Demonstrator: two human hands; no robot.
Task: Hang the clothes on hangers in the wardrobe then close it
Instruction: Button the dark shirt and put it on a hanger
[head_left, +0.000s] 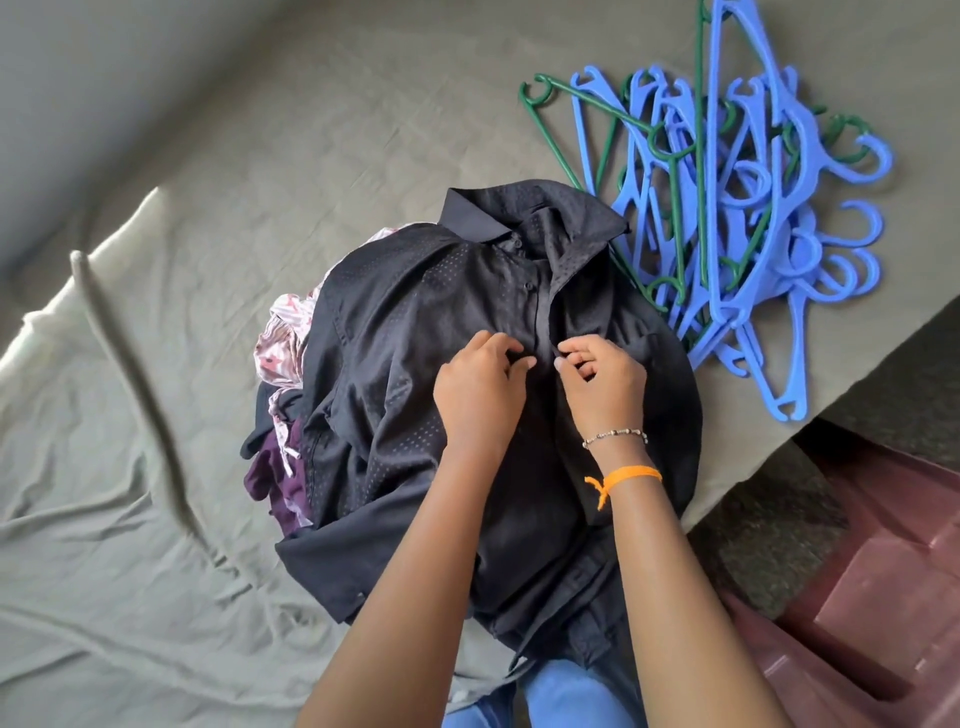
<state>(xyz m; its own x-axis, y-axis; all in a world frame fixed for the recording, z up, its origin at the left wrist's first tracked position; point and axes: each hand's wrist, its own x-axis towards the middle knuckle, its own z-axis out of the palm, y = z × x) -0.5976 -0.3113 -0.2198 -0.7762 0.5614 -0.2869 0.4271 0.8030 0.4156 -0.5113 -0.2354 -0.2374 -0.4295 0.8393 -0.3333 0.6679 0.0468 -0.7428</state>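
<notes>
My left hand (480, 384) and right hand (597, 379) pinch the shirt (415, 332) placket; hangers (727, 208) crowd the bed (156, 415) edge beside it

Both forearms are bare, with no sleeves in view. The right wrist wears a thin beaded bracelet (615, 437) and, just below it, an orange thread band (626, 477) with a knotted tail. Blue jeans (566, 696) cover the legs.
</notes>
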